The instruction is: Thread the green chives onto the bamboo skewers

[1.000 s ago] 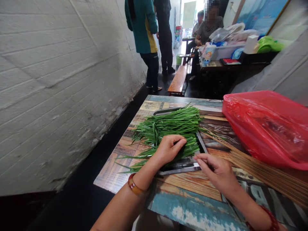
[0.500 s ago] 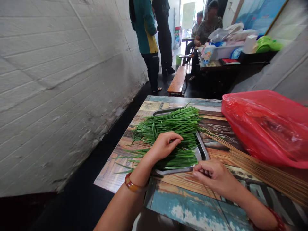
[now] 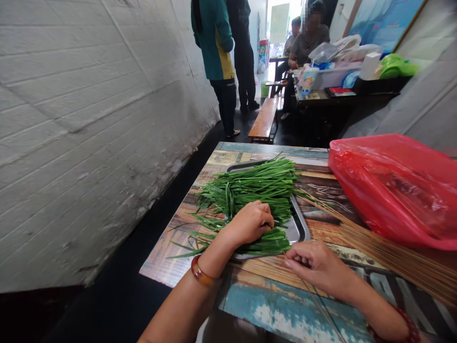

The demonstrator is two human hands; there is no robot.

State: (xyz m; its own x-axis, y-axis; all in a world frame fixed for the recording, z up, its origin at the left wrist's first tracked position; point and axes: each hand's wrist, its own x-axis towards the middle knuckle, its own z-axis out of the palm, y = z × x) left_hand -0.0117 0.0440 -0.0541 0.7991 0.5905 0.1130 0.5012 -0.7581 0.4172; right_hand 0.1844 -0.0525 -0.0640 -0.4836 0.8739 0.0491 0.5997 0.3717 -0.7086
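Since the earlier frame, we find the left hand [image 3: 252, 222] has lowered onto the near bundle of green leaves [image 3: 267, 244], which lies at the near side of the metal tray [image 3: 303, 225]. Its fingertips are hidden; we cannot tell whether it grips or merely presses. We record the right hand [image 3: 312, 262] pinching a thin stick [image 3: 322, 308] beside the bundle's end.
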